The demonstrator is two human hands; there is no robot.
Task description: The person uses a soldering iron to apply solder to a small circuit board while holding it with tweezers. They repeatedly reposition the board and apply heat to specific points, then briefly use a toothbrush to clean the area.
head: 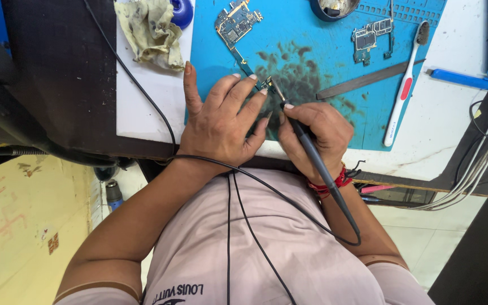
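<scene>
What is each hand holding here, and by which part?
The right hand grips a soldering iron by its dark handle, pen-style. The left hand pins a small component under its fingertips on the blue mat.
</scene>
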